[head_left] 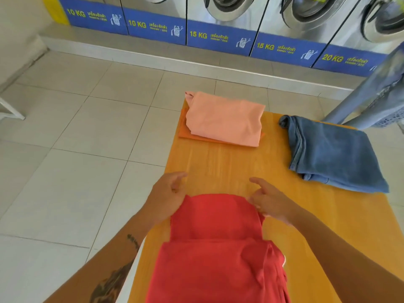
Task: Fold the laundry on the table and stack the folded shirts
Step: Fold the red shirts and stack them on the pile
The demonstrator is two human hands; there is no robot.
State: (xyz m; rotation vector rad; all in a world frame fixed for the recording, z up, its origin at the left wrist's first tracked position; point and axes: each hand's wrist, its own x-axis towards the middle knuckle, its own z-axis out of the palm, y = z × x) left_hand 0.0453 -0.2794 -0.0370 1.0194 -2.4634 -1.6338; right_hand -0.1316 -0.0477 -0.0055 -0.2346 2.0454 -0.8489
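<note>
The left hand lies open beside the red shirt, and I cannot tell whether the right hand grips its corner, so the loose fold may slump open when lifted.

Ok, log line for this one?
folding red shirt | left hand: far-left corner | right hand: far-right corner | stack: peach shirt on orange shirt | jeans: folded

A laundromat — kilogram-labelled washing machines line the wall.
</note>
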